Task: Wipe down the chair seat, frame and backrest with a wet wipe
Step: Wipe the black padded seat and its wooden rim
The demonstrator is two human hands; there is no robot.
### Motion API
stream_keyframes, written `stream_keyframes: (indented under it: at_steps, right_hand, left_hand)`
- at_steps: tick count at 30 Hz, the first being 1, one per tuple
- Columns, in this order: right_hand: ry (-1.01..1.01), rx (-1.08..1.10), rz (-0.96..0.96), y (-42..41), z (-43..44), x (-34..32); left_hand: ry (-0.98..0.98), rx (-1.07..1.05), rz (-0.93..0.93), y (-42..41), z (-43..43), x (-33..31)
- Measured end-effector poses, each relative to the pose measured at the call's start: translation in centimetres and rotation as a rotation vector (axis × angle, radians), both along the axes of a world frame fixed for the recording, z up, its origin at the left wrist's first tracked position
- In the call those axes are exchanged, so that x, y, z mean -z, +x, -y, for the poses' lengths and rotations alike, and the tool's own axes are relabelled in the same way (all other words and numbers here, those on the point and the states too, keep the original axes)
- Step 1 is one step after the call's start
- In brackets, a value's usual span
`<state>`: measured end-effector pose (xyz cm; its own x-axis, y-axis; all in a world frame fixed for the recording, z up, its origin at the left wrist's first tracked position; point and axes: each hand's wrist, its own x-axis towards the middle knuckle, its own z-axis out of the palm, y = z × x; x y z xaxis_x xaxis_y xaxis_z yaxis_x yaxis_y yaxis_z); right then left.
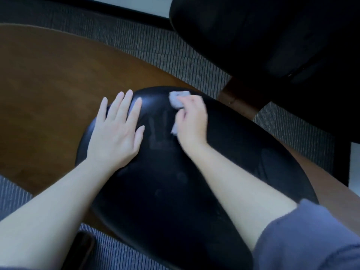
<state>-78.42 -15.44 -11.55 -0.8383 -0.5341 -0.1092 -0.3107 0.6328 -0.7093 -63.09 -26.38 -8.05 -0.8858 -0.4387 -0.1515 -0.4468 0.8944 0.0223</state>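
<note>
A black padded chair part (224, 152), glossy and rounded, fills the middle of the view. My left hand (116, 131) lies flat on its left side with straight, spread fingers. My right hand (191, 121) grips a crumpled pale wet wipe (176, 99) and presses it against the black padding near its far edge. Part of the wipe hangs below the fingers. A brown wooden frame piece (331, 190) shows along the right side of the padding.
A brown wooden tabletop (48, 84) lies to the left and beyond. A second black chair (272, 45) with a wooden leg (241, 96) stands at the upper right. Grey ribbed carpet (175, 49) covers the floor.
</note>
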Motion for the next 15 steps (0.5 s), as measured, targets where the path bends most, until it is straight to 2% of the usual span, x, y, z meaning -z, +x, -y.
stream_keyframes:
  at_steps: [2, 3, 4, 7, 9, 10, 13, 15]
  right_hand:
    - [-0.050, -0.193, -0.004, 1.5, 0.0, -0.4]
    - [-0.050, -0.195, -0.023, 0.6, -0.9, -0.1]
    - [-0.029, -0.135, -0.050, -0.8, -1.8, 0.3]
    - [0.160, 0.259, -0.026, -4.8, -3.3, 2.0]
    - [0.127, 0.327, -0.001, -3.4, -1.2, 1.6]
    - [0.059, 0.237, -0.032, -1.6, 0.1, 1.0]
    - [-0.094, -0.240, -0.114, 4.0, 1.0, -0.4]
    - [-0.091, -0.336, -0.101, 3.3, 0.0, -0.8]
  left_hand:
    - [0.015, -0.006, -0.023, 0.0, 0.2, 0.0]
    - [0.020, -0.007, -0.026, 0.0, 0.2, -0.1]
    - [0.024, -0.009, -0.026, 0.0, 0.3, -0.1]
    - [0.023, -0.011, -0.030, 0.0, 0.3, 0.1]
    - [0.020, -0.004, -0.044, 0.0, 0.4, 0.2]
    - [0.022, -0.002, -0.049, 0.1, 0.4, 0.3]
    - [0.062, -0.016, -0.071, 0.3, 0.5, 0.2]
    - [0.104, -0.009, -0.079, 0.1, 0.7, -0.2]
